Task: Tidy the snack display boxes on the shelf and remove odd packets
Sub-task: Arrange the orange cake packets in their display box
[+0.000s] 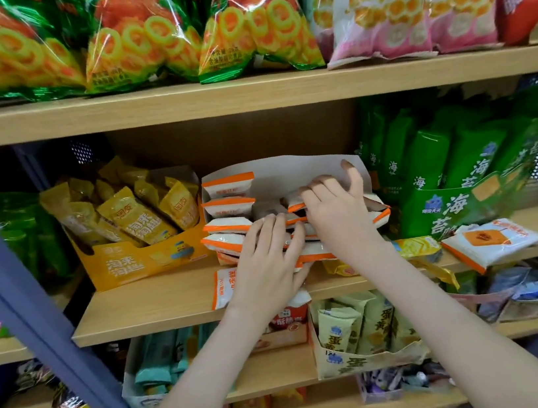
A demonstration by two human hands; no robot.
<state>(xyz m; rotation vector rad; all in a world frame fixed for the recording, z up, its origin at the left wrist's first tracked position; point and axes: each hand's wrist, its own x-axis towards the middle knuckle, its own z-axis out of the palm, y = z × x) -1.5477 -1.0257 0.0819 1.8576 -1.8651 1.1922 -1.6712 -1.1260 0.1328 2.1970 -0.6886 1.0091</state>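
A white display box [277, 171] stands on the middle shelf [158, 309], holding several white-and-orange packets [230, 206]. My left hand [264, 256] lies flat on the packets at the box's front, fingers pressing them. My right hand [334, 208] reaches into the box and pinches a white-and-orange packet, with one finger against the box's back flap. Another such packet [494, 241] lies loose on the shelf to the right, beside a small yellow packet [415, 247]. One more white-and-orange packet [222, 288] lies at the shelf edge under my left wrist.
A yellow display box [137, 260] of yellow packets stands left of the white box. A green box [474, 199] of green packets stands right. The shelf above carries large green and pink snack bags [140, 38]. Lower shelves hold more boxes. A blue-grey upright [17, 291] slants at left.
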